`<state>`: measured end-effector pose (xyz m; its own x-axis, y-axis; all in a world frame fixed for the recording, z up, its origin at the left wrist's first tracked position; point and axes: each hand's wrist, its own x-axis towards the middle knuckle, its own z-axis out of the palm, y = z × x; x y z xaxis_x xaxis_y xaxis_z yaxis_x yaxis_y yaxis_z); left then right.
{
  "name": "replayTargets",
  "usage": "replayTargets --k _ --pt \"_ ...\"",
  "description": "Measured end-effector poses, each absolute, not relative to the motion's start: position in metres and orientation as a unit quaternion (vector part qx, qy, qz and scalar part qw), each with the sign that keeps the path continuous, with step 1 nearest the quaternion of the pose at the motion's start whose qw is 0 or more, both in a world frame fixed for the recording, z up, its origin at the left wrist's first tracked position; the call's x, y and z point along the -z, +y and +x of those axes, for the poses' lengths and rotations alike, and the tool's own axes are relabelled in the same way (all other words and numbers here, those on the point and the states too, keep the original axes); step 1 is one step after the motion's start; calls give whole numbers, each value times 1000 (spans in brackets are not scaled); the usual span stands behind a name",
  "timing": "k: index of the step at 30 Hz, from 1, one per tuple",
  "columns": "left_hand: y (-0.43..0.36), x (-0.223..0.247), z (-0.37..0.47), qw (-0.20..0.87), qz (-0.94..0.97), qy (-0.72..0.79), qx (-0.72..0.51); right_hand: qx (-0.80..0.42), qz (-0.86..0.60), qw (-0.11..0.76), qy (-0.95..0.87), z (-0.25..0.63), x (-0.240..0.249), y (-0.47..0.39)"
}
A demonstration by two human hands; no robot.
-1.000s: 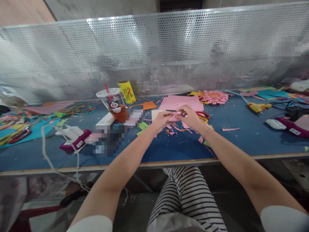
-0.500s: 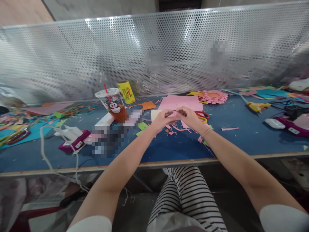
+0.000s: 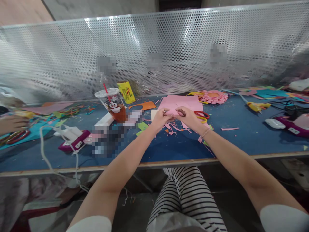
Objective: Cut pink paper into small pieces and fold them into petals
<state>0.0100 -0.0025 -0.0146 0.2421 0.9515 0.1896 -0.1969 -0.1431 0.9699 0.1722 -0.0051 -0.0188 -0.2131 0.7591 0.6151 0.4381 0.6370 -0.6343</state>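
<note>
Between my two hands is a small piece of pink paper [image 3: 173, 112], pinched at both ends a little above the table. My left hand [image 3: 162, 120] has its fingers closed on the left end. My right hand [image 3: 188, 118], with a thin bracelet at the wrist, grips the right end. Behind them lies a larger sheet of pink paper [image 3: 182, 101]. Scissors with red and yellow handles [image 3: 202, 116] lie just right of my right hand. Pink paper scraps [image 3: 172, 129] are scattered below my hands, and green paper pieces [image 3: 143, 127] lie to the left.
A plastic cup of brown drink [image 3: 116, 106] with a red straw stands left, by a yellow packet [image 3: 126, 91]. Purple power strips [image 3: 75, 141] sit on both sides. A pink fringed paper ring [image 3: 213, 96] and a glue gun [image 3: 257, 105] lie right. Another person's hand [image 3: 14, 124] is far left.
My fingers have shifted apart slightly, and the pink paper between them shows flatter and wider. Another person's hand has come in over the scissors at the far left.
</note>
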Motion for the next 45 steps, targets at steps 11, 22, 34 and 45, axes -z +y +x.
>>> replayTargets --k 11,22,34,45 --pt "-4 11 11 625 511 312 -501 -176 -395 489 -757 172 22 -2" --pt "-4 11 11 581 517 329 -536 -214 -394 490 -748 169 14 -9" --pt "-4 11 11 534 540 359 -542 -230 -395 480 -749 167 12 -12" --pt "-5 13 11 509 566 347 -548 -249 -414 481 -731 165 11 -15"
